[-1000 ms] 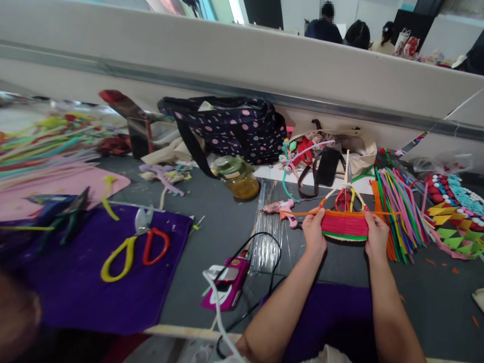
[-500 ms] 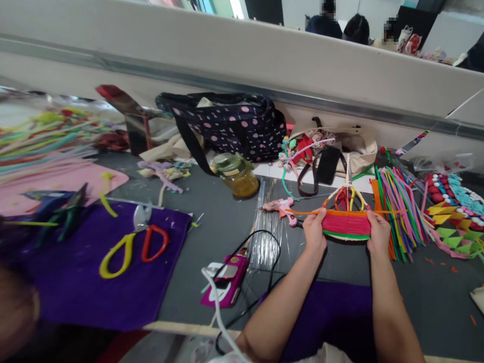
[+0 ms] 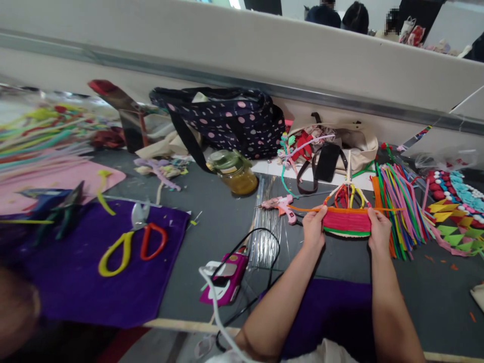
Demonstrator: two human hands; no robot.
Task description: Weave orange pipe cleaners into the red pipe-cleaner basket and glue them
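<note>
Head view: you're holding woven piece (image 3: 347, 221) between hands, left hand (image 3: 313, 229) and right hand (image 3: 379, 229) each clamping one end. Red rows seeming done; orange strand (image 3: 302, 208) lying along top edge, ends sticking out past both hands, probably needing tucking.

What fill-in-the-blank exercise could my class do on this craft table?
The left hand and right hand hold a weave; the glue gun lies nearer the ____ one.
The left scissors lie on a ____ cloth.
The jar stands before a bag with ____ dots.
Missing: left; purple; pink.
</note>
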